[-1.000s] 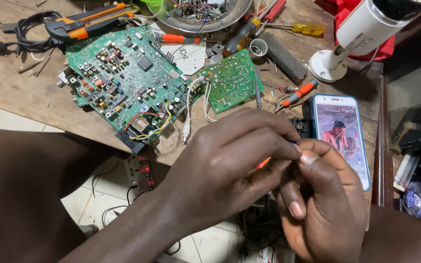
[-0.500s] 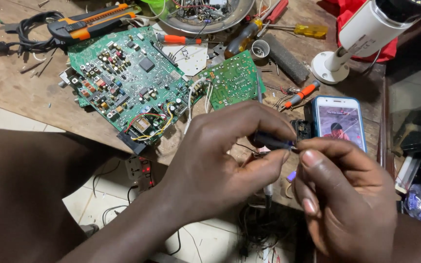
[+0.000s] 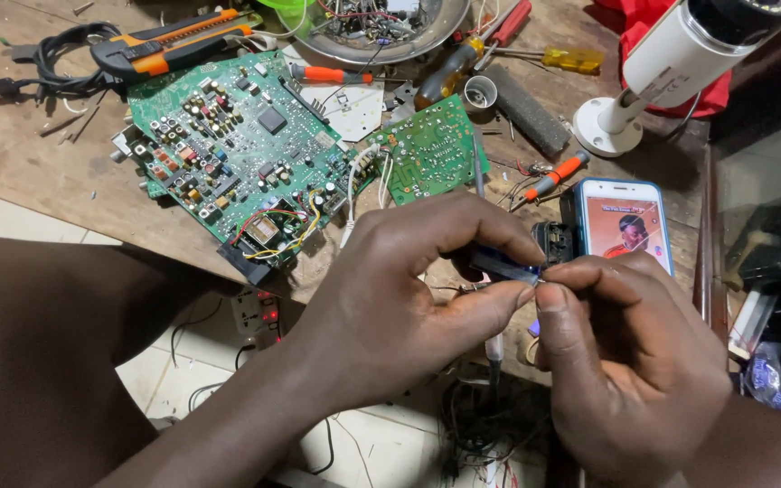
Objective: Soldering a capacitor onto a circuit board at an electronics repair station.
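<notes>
My left hand [image 3: 409, 289] and my right hand [image 3: 630, 361] meet in front of the wooden bench edge [image 3: 65, 172]. Together they pinch a small dark blue part [image 3: 503, 265] with a thin metal end between thumbs and forefingers. A small black component [image 3: 553, 242] sits just behind the fingertips. A large green circuit board [image 3: 228, 145] lies on the bench to the left, joined by white wires to a smaller green board [image 3: 427, 149]. Most of the held part is hidden by my fingers.
A smartphone [image 3: 625, 230] with a lit screen lies right of the hands. Behind are a white camera on a round base [image 3: 671, 63], a metal bowl of parts [image 3: 381, 27], screwdrivers [image 3: 327, 75], an orange utility knife [image 3: 169, 50] and a power strip [image 3: 255, 312] on the tiled floor.
Both hands have shifted slightly; the fingers opened from a tight clasp so the dark blue part now shows pinched between the fingertips. The orange bit seen earlier is no longer visible.
</notes>
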